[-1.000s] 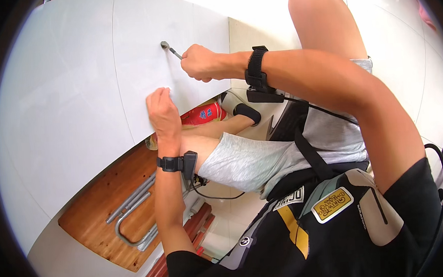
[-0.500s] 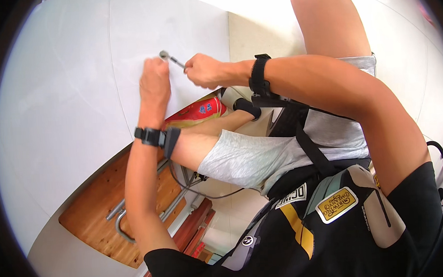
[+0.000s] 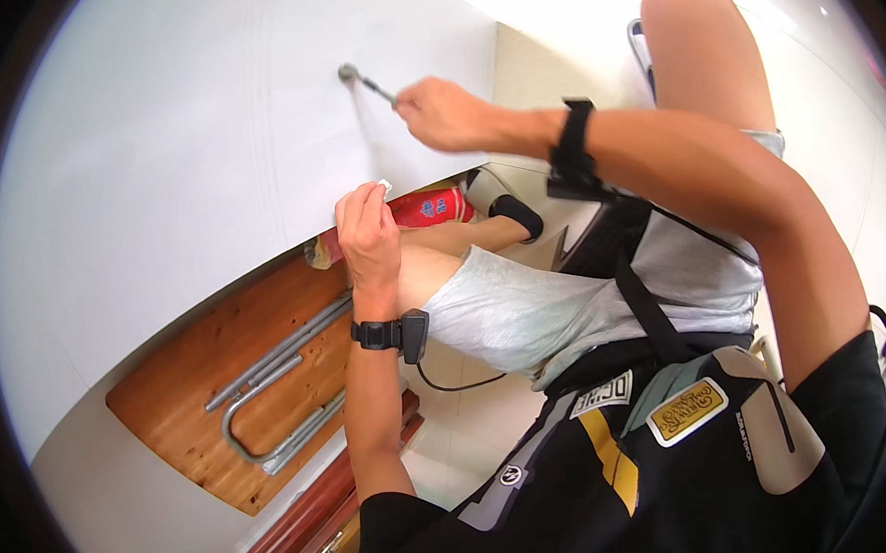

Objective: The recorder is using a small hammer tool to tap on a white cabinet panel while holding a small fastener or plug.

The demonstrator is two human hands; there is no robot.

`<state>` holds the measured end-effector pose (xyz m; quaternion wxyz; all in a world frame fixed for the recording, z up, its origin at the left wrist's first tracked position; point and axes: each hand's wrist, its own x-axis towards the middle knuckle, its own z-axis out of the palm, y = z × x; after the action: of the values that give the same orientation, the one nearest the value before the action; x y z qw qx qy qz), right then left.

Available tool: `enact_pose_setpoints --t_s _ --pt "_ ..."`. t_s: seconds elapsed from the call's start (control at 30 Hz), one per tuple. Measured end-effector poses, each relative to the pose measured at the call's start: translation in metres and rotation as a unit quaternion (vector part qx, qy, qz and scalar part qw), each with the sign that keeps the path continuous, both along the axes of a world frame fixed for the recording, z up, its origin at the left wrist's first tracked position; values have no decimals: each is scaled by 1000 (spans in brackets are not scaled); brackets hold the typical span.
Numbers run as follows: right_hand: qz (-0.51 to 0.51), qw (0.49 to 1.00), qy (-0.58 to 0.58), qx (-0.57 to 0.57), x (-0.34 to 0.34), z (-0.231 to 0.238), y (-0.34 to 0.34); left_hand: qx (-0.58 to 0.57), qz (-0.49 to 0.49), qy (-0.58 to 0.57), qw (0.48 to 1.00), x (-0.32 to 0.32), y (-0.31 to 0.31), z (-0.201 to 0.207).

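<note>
My right hand [image 3: 444,113] is closed round the end of a slim tool with a round metal head [image 3: 348,72] and a thin dark shaft. Its head is over the white tabletop [image 3: 205,129]; whether it touches I cannot tell. Closer to me, at the table's edge, my left hand [image 3: 368,230] has its fingers pinched together on a small white piece [image 3: 385,187]. What that piece is cannot be made out. The two hands are apart, and a faint grey streak shows on the table between them.
Below the table edge stands a red container [image 3: 429,208] beside my foot. A wooden board with folded metal tube legs [image 3: 269,396] lies at the lower left. My bare knee [image 3: 695,23] rises at the upper right. A black cable [image 3: 459,387] runs from the left wrist device.
My left hand has drawn back toward me, away from the tool's head, and the white piece now shows in its fingers. My right hand and the tool have shifted slightly up and right.
</note>
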<state>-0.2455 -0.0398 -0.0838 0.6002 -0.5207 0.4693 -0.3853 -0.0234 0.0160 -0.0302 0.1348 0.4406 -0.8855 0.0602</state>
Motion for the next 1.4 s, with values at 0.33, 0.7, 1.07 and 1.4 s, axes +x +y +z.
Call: enact_pose_setpoints --t_s 0.33,0.7,1.07,1.4 --pt "-18 996 -31 -88 14 32 13 -176 36 -17 984 -18 -35 76" --pt "45 992 6 -120 17 26 29 -77 -4 -37 996 10 -9 26" --pt "52 994 -56 -72 7 34 23 -241 104 59 963 -11 -5 98" --pt "52 992 -12 -117 18 77 36 -246 164 191 936 -9 14 15"
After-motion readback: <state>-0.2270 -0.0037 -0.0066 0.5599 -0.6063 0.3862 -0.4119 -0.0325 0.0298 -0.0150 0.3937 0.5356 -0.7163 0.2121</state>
